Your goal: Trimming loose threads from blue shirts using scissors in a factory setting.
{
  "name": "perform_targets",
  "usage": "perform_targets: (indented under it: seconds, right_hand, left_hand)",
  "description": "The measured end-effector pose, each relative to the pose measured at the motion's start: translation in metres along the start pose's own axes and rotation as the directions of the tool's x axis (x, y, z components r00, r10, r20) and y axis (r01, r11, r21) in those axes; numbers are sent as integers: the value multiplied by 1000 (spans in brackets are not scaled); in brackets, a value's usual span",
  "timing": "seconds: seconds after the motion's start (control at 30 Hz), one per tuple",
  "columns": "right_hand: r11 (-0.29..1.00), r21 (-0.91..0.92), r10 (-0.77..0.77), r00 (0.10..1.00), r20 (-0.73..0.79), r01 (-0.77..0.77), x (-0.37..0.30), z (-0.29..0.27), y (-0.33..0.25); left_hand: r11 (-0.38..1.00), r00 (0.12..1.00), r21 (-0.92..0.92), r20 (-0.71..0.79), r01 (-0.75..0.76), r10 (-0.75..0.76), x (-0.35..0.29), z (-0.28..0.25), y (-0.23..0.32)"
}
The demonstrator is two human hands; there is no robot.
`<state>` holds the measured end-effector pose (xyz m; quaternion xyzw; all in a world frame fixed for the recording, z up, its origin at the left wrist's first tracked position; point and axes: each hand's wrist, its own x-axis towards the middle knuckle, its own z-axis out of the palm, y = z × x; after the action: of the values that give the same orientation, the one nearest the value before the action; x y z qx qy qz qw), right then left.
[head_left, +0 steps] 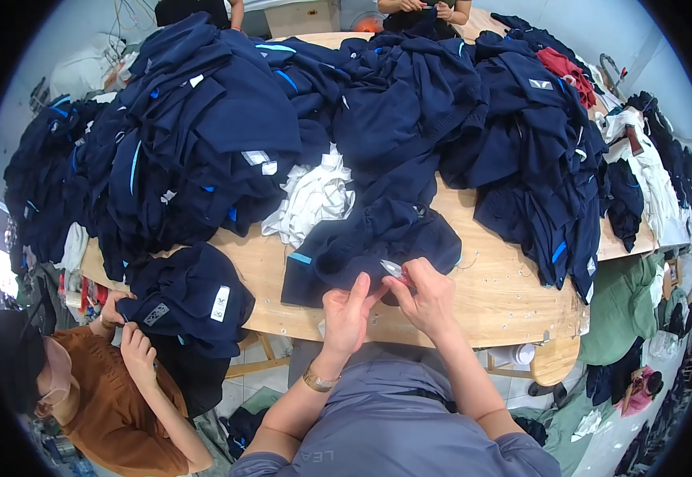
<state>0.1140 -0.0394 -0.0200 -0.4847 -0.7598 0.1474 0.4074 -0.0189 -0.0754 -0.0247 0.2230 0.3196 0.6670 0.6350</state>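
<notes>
A navy garment (338,266) lies bunched on the wooden table in front of me, with a light blue strip at its left side. My left hand (348,316) is closed on its near edge, thumb up, fingers reaching toward the other hand. Close beside it, my right hand (427,297) grips small thread snips (392,269), whose silvery blades point up and left over the cloth. Part of the snips is hidden in my fingers, and a bit of red shows there.
Large heaps of navy garments (227,103) cover the far side of the wooden table (513,306). A pile of white labels or scraps (318,199) sits beyond my garment. At left, a person in brown (115,397) handles another navy garment (191,294). A stool (555,362) stands at right.
</notes>
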Motion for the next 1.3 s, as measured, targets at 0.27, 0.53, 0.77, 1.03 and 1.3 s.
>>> perform_targets:
  seconds: [0.27,0.53,0.77,1.03,1.3]
  right_hand:
    - [1000,25,12,999,-36,-11,-1,1,3]
    - [999,-13,-36,999,-37,35,2,0,3]
    - [985,-124,-121,992,-24,117,3,-2,4]
    - [980,-140,-144,989,-20,140,6,-1,4]
    - [981,124,153,987,-41,-147,6,0,7]
  left_hand:
    - [1000,998,22,-58,10,-9,-2,6,2]
    - [1000,997,1,-69,19,-19,-1,4,2]
    - [999,999,33,-43,1,0,-3,3,1]
    - [999,999,47,-32,-11,12,-1,2,0]
    - [999,979,27,-200,34,-28,2,5,1]
